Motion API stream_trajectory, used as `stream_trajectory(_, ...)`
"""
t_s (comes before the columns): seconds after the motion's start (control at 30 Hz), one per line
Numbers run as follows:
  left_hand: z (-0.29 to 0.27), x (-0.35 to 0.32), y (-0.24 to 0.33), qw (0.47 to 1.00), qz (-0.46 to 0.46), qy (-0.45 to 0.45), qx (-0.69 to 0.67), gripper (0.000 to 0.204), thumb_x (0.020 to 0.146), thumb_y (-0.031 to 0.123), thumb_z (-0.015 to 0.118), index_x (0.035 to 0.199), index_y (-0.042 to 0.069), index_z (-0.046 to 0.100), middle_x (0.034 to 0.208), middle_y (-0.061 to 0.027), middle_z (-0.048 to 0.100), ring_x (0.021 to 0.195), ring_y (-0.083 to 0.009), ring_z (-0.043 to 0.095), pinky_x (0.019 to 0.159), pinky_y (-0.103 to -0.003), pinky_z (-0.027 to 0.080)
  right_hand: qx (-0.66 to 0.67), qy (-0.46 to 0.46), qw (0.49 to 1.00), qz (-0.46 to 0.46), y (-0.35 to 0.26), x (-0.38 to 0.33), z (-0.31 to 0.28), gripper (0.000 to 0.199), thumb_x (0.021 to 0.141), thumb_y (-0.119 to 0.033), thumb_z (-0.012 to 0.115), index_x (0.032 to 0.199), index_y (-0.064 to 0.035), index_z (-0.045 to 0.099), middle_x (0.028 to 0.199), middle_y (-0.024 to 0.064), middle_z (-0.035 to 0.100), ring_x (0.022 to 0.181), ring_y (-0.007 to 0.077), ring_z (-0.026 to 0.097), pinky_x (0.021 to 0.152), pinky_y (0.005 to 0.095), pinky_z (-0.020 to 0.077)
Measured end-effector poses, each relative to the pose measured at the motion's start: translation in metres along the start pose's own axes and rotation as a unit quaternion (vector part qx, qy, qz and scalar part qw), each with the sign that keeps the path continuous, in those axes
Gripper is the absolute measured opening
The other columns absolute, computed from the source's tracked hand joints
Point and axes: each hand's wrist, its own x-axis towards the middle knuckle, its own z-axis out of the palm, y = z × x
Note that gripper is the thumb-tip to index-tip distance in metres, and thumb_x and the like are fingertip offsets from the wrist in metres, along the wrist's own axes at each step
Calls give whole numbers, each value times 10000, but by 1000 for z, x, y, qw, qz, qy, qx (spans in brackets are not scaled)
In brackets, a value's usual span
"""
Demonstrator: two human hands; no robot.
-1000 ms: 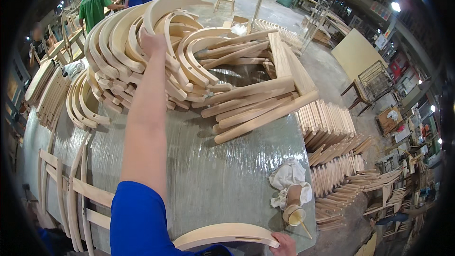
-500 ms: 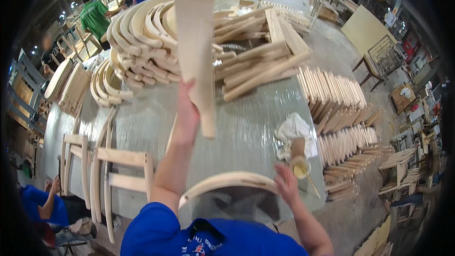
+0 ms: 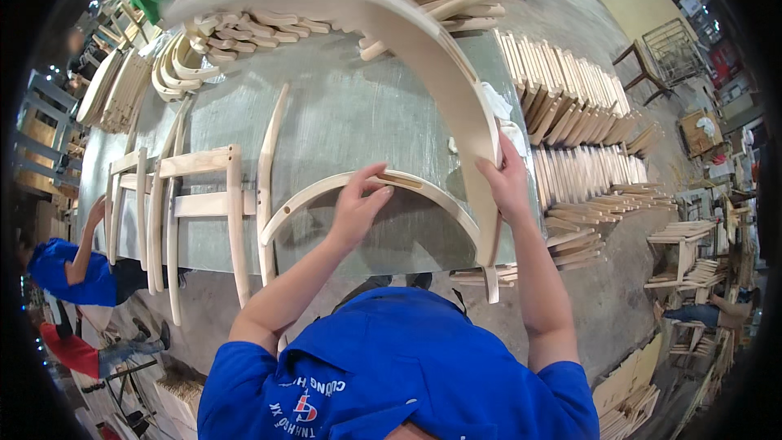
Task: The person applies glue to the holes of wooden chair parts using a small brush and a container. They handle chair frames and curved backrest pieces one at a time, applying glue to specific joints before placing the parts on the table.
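raised arc [image 3: 450,81]: left hand [image 3: 357,210] → right hand [image 3: 508,183] | left hand: now at lower arc [image 3: 309,195]

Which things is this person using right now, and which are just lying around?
In use, it seems:
- big curved wooden piece, held up in the right hand
- slotted wooden arch, at the left hand

Probably just lying around, as no hand touches them:
- white cloth
- stacked wooden sticks

The table [image 3: 350,110] bears curved pieces [image 3: 191,73], apparently a cloth [image 3: 499,103].
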Motion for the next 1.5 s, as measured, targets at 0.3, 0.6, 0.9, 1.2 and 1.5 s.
stream_trajectory(0.3, -85, -34, 20, 964, 163, 183, 107, 147, 899, 35, 526, 1009, -15, 611, 849, -75, 647, 771, -108, 600, 707, -231, 481, -322, -85, 941, 52, 41, -61, -15, 466, 781, -93, 548, 1243, -56, 501, 915, 235, 615, 844, 397, 603, 724, 439, 470)
stream_trajectory(0.6, -154, 121, 65, 950, 199, 174, 165, 195, 880, 83, 556, 1061, 25, 600, 978, -62, 629, 790, -109, 565, 702, -267, 474, -326, -64, 941, 57, 57, -72, 1, 460, 864, -302, 553, 1260, -73, 506, 1102, 200, 607, 985, 371, 594, 836, 397, 478)
stream_trajectory(0.9, -194, 406, 95, 970, 31, 241, -24, 492, 776, 231, 644, 1146, -65, 512, 1114, -195, 582, 961, -230, 598, 787, -333, 475, -371, -59, 914, 156, 48, -66, 10, 374, 843, -305, 585, 1124, -57, 583, 1002, 191, 628, 924, 353, 612, 794, 405, 483)
stream_trajectory(1.2, -166, 532, 94, 913, 10, 350, -212, 332, 717, 122, 689, 973, -60, 583, 858, -168, 656, 810, -300, 629, 733, -391, 483, -431, -66, 873, 219, 67, -78, 4, 478, 844, -369, 599, 1247, -119, 533, 861, 174, 634, 774, 343, 618, 695, 426, 475)
stream_trajectory(1.5, -186, 549, 144, 883, 108, 443, -111, 251, 667, 108, 655, 814, -92, 613, 757, -178, 649, 690, -254, 631, 643, -364, 476, -425, -57, 881, 199, 69, -75, 6, 502, 840, -390, 609, 1267, -141, 522, 783, 166, 620, 711, 319, 605, 656, 429, 464)
